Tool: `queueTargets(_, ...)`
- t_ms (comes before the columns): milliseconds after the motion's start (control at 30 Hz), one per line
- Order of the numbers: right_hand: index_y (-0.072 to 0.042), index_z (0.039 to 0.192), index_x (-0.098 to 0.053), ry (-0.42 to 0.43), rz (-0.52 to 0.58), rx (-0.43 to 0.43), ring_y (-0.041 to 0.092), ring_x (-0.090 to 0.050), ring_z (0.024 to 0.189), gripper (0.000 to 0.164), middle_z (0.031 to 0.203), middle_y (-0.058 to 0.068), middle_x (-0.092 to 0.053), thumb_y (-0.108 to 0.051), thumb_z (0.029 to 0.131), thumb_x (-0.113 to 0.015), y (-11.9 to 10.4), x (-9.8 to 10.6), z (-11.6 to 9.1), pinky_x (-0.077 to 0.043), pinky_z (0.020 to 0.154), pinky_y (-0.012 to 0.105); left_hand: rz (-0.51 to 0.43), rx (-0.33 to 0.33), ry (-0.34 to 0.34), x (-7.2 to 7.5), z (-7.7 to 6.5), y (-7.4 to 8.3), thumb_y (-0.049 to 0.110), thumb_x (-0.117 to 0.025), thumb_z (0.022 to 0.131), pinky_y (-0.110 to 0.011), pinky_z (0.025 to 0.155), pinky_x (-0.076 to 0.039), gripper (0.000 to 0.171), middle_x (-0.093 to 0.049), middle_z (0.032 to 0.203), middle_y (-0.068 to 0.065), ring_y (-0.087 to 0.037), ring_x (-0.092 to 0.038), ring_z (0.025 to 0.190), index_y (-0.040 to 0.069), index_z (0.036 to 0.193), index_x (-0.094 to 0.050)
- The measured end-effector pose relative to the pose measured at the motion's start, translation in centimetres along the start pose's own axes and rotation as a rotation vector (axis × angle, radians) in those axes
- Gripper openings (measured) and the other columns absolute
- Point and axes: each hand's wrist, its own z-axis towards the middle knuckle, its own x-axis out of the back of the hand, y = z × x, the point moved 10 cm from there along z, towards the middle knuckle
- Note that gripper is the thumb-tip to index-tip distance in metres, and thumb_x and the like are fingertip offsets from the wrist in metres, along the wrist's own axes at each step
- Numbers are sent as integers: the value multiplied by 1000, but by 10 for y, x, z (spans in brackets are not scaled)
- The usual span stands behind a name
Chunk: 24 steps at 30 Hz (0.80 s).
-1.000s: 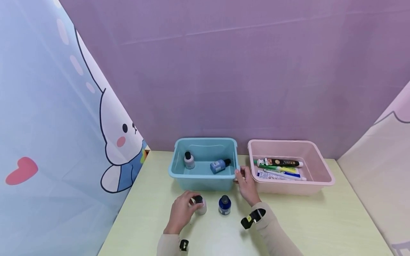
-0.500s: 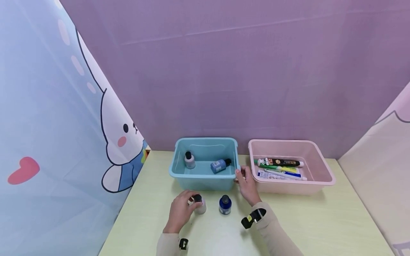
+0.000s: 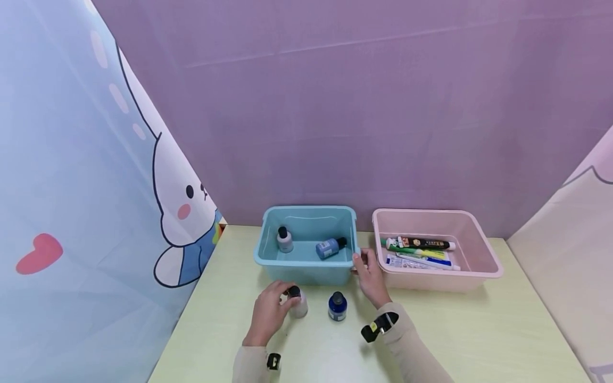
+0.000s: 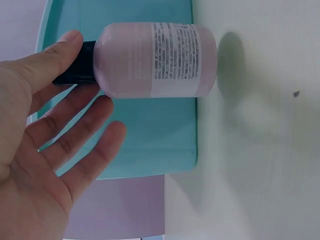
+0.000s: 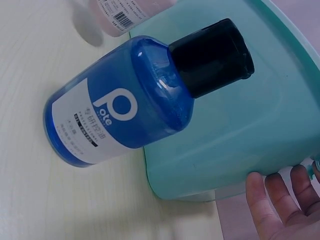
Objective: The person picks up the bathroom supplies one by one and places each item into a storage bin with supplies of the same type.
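My left hand (image 3: 269,313) pinches the black cap of a small pink bottle (image 4: 150,60) between thumb and fingers; the other fingers stay spread. The bottle is upright before the teal bin (image 3: 306,272), with a slight gap between its base and its shadow in the left wrist view. My right hand (image 3: 371,279) grips the bin's front right corner at the rim, fingers partly hidden. Between the hands stands a blue bottle (image 5: 120,100) with a black cap, upright on the table. Inside the bin, another pale pink bottle (image 3: 285,243) stands and a blue bottle (image 3: 328,249) lies on its side.
A pink bin (image 3: 445,279) beside the right hand holds a black marker (image 3: 426,243), other pens and a tube-like item. Behind both bins hangs a purple cloth (image 3: 335,133). A printed blue cloth (image 3: 86,186) borders the pale table (image 3: 479,340) at left.
The left hand has moved slightly up and left with the pink bottle, which appears raised a little. The right hand keeps its hold on the teal bin.
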Motion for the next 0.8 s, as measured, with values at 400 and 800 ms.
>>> queueTargets(400, -8, 136, -44, 21, 18, 45, 29, -52, 115, 43, 127, 15, -49, -41, 109, -44, -4, 0, -3, -52, 104, 57, -19, -24, 43, 17, 2, 7, 27, -78, 89, -33, 79, -59, 36, -69, 114, 1, -13, -66, 101, 16, 122, -71)
queueTargets(800, -7, 141, -42, 5, 16, 28, 28, -51, 119, 47, 131, 13, -48, -42, 110, -43, -5, 0, -3, -52, 104, 54, 10, -50, 84, 33, 9, 17, 26, -79, 88, -38, 80, -60, 36, -69, 112, 1, -14, -68, 99, 14, 121, -71)
